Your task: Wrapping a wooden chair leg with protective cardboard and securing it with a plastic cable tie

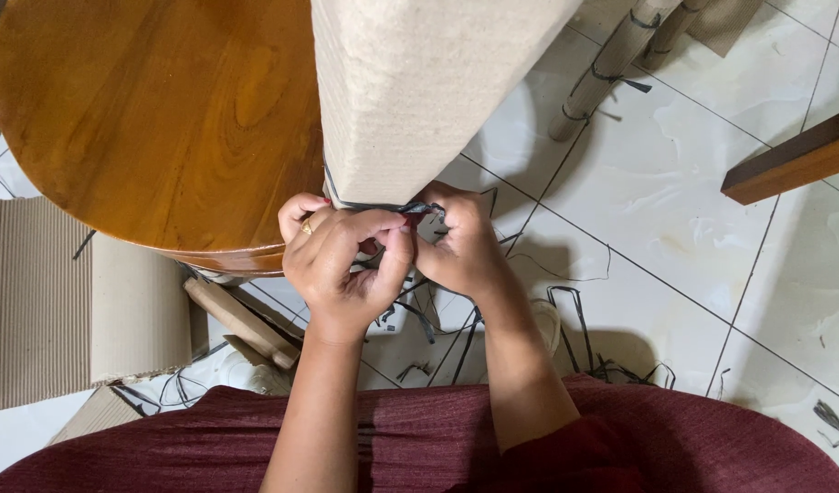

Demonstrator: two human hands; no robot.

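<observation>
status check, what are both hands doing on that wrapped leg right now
Left hand and right hand both pinching the black cord at the cardboard-wrapped leg. Cord runs around the wrap. Round wooden tabletop close on the left, not blocking.

Beige wrapping (419, 91); black string (383, 206) (glossy amber tabletop (154, 119)).

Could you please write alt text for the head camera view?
Two bare hands, left hand and right hand, pinch a black strap around a paper-wrapped leg beside a round wooden tabletop. Corrugated cardboard and strap scraps lie on the tiled floor.
</observation>
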